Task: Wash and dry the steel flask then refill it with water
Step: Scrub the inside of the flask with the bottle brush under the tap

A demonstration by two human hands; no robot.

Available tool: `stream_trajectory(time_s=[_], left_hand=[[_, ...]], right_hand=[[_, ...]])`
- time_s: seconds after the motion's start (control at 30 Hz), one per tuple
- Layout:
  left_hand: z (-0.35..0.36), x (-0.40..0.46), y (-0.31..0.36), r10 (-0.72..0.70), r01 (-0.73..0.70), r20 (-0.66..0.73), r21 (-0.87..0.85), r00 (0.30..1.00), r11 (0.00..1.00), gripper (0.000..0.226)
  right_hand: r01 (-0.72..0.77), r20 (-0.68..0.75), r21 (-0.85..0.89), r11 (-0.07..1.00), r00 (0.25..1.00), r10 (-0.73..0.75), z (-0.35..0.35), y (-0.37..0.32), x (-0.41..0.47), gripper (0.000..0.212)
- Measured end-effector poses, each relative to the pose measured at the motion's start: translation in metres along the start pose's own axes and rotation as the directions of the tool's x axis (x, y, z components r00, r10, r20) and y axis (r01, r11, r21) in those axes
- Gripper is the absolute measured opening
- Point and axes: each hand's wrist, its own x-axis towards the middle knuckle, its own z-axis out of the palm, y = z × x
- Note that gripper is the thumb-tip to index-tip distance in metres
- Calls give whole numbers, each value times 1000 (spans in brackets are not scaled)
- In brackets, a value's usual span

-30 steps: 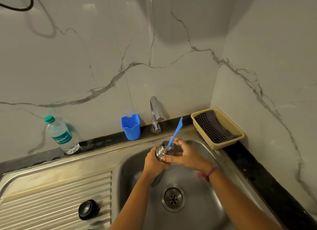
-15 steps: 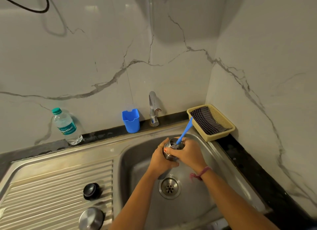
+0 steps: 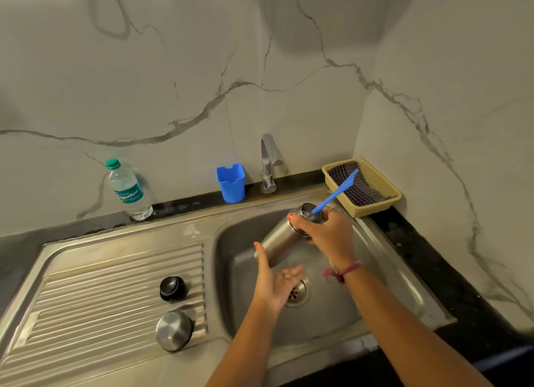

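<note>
Steel flask [image 3: 278, 237] tilted over sink [image 3: 375, 285], right hand [image 3: 326, 233] gripping its neck, left hand [image 3: 277, 282] open below.

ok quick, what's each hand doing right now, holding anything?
Left hand: open, fingers relaxed, holding nothing, just below the steel flask.
Right hand: gripping the flask at its neck, blue brush sticking out.

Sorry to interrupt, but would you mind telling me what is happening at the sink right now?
A person is washing a steel flask over the sink. The right hand grips the flask near its mouth, tilted, with a blue brush sticking out of the opening. The left hand is open below the flask, holding nothing. A black cap and a steel cup lie on the drainboard. No water can be seen running from the tap.
</note>
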Motion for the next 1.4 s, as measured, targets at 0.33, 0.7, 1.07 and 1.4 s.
stream_trajectory(time_s=[0.33, 0.7, 1.07, 1.4], left_hand=[[23, 8, 33, 77, -181, -329, -299, 941, 937, 98], [21, 4, 59, 130, -220, -459, -148, 879, 964, 101], [26, 11, 55, 225, -268, -439, -38, 870, 963, 100], [29, 19, 72, 252, -322, -389, -127, 886, 938, 91]], right_hand=[[-109, 373, 140, 984, 927, 50, -23, -11, -15, 76], [756, 646, -576, 311, 655, -393, -120, -41, 6, 59], [610, 691, -698, 374, 711, 129, -94, -29, -6, 26], [810, 806, -587, -15, 582, -108, -118, -49, 10, 35]])
